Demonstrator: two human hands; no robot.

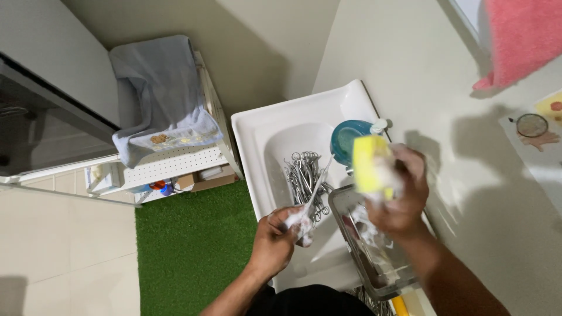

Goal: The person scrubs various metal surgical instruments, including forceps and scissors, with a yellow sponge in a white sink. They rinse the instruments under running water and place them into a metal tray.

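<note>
Over the white sink (252, 126), the left hand (275, 237) has its fingers curled tight round the ring handles of a steel scissor-like instrument (313, 196), its tip angled up toward the other hand so the metal is exposed for scrubbing. The right hand (404, 196) clamps a soapy yellow sponge (370, 164) between thumb and fingers, raised just beside that tip. More steel instruments (301, 172) lie heaped in the basin below, and a clear tray (345, 202) sits on the rim, near both hands.
</note>
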